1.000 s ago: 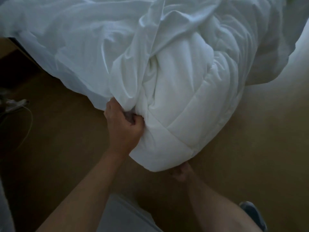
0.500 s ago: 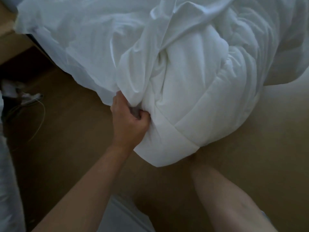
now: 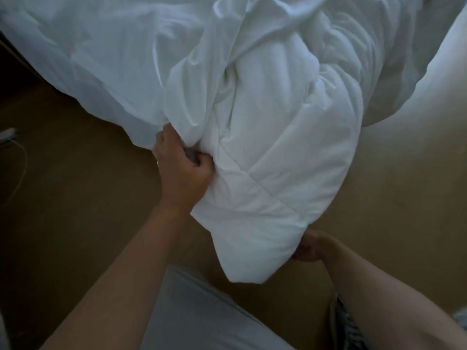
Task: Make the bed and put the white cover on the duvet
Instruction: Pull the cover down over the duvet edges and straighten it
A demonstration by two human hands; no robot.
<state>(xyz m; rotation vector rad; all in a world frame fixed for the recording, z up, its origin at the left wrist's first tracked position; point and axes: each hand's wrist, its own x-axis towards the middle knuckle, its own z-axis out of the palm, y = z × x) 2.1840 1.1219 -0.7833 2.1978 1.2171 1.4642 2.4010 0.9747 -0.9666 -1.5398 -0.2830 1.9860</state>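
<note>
A bunched white quilted duvet point(image 3: 285, 157) hangs off the bed over the floor, its lower corner pointing down at me. The thin white cover point(image 3: 121, 59) lies crumpled over and around it, spreading to the left. My left hand point(image 3: 183, 170) grips a fold of the cover where it meets the duvet's left side. My right hand point(image 3: 309, 246) holds the duvet's lower right edge from underneath, its fingers partly hidden by the fabric.
Brown wooden floor point(image 3: 75, 198) lies below the bedding. A white cable and plug point(image 3: 10, 137) sit at the far left. My grey trousers point(image 3: 202, 319) show at the bottom, and a shoe point(image 3: 460, 319) at the lower right corner.
The duvet's corner has come lower and closer to me. My right hand, hidden under the duvet half a second ago, now shows at its lower right edge. My left hand keeps its grip.
</note>
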